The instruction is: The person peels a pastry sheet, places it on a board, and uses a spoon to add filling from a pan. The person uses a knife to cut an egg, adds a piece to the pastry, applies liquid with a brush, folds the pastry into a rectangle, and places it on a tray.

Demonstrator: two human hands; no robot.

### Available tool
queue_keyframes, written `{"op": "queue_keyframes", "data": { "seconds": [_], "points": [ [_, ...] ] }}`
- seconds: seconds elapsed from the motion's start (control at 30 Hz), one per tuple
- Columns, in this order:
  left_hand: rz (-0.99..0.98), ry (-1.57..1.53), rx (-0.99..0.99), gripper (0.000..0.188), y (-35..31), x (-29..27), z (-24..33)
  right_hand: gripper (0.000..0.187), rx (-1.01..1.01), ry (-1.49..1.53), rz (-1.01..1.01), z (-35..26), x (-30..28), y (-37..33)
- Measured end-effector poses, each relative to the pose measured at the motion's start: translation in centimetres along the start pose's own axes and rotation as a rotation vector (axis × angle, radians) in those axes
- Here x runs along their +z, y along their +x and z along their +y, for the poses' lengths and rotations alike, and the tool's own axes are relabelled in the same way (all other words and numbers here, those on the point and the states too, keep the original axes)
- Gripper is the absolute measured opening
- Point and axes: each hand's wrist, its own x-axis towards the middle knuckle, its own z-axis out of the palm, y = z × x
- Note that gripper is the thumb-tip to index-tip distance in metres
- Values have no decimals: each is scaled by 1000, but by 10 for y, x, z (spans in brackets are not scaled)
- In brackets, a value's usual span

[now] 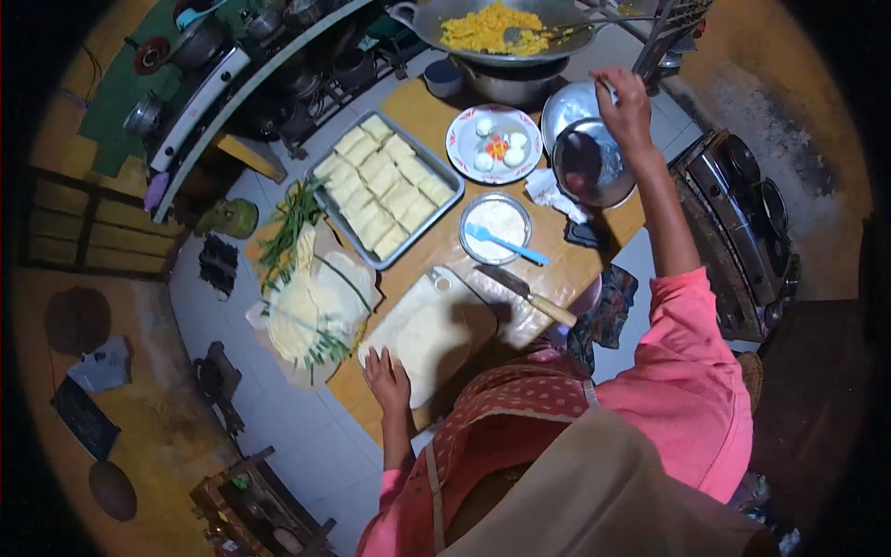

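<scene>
My left hand [387,379] rests with fingers spread on the near left edge of a white cutting board [436,325]. My right hand [624,104] is raised over a metal pot [608,181] and a round metal lid [566,111] at the far right of the table. Its fingers are curled together; what they hold, if anything, I cannot make out. A knife [524,292] with a wooden handle lies right of the board. Beyond it stands a bowl of white paste [498,223] with a blue-handled brush [520,246] in it.
A metal tray [408,243] holds rows of pale folded pastries. Peeled eggs [513,157] lie on a patterned plate [457,139]. Thin wrappers [302,320] and green stalks [290,227] sit left of the board. A wok [432,28] of yellow filling stands at the back.
</scene>
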Motion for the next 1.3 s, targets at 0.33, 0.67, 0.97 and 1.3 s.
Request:
{"op": "queue_keyframes", "data": {
  "seconds": [0.33, 0.67, 0.97, 1.3],
  "points": [
    [-71, -39, -61, 45, 0, -2, -7, 34, 327, -275, -668, 81, 117, 112],
    [18, -125, 7, 44, -3, 0, -10, 32, 178, -180, -1022, 91, 187, 123],
    [-67, -92, 6, 45, 2, -9, -11, 33, 122, -134, -1113, 81, 181, 129],
    [-58, -158, -11, 33, 16, 2, -51, 32, 259, -262, -767, 163, 161, 132]
  ]
}}
